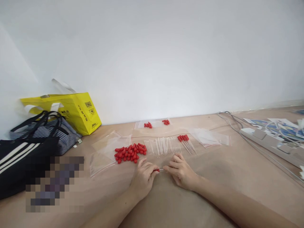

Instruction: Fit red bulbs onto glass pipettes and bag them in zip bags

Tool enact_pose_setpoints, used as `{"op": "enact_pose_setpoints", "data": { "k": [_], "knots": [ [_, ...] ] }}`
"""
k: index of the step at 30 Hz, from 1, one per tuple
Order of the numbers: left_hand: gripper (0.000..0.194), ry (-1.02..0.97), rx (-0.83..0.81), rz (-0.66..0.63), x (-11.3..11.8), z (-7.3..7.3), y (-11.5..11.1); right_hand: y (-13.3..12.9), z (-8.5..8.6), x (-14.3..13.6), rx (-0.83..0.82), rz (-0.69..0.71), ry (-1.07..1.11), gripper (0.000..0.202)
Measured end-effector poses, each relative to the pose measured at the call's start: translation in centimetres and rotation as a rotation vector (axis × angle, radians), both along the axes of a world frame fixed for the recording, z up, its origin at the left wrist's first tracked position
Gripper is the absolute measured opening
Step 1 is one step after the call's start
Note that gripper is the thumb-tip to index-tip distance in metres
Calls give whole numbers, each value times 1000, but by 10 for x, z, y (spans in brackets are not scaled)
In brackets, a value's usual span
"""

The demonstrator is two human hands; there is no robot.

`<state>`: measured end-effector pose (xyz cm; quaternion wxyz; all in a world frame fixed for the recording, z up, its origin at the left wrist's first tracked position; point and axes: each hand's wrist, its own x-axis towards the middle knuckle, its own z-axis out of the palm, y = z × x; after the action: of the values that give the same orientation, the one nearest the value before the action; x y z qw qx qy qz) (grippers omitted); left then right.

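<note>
My left hand (145, 177) is closed in a pinch on a small red rubber bulb (157, 170). Pinched in my right hand (180, 172) is a thin clear dropper tube (161, 169), and its end meets the bulb between my hands. Fingers hide most of both pieces. Beyond my left hand lies a pile of loose red bulbs (129, 152). A row of clear tubes (162, 146) stretches across the surface past my fingertips. At the row's right end lie several droppers (187, 143) with red bulbs on their tubes.
Clear zip bags (104, 158) lie left, with more bags (209, 137) at right. Another bag (156, 124) near the wall holds red-tipped pieces. A yellow bag (83, 110) and a black bag (26, 158) stand left. A power strip (268, 142) with cables is at right.
</note>
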<state>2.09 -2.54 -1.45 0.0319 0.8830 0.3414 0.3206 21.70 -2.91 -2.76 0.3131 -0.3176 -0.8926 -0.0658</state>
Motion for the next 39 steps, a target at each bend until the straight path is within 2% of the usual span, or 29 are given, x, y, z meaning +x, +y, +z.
{"op": "enact_pose_setpoints", "data": {
  "k": [7, 15, 18, 24, 29, 39],
  "knots": [
    [16, 7, 11, -24, 2, 1, -1, 1, 1, -4, 42, -6, -29, 22],
    [15, -40, -28, -5, 7, 1, 1, 4, 0, -11, -101, -25, 66, 19],
    [10, 17, -72, 10, 2, -2, 6, 6, 1, -6, -143, -35, 70, 17],
    [19, 157, -33, 1, -14, -6, 13, 7, 0, 12, -234, -45, 65, 16],
    [22, 144, -51, -7, -10, -4, 9, 7, -3, 13, -278, -60, 107, 15],
    [15, -8, -56, -5, 4, -1, 3, 6, -6, 1, -213, 103, 278, 16]
  ]
}}
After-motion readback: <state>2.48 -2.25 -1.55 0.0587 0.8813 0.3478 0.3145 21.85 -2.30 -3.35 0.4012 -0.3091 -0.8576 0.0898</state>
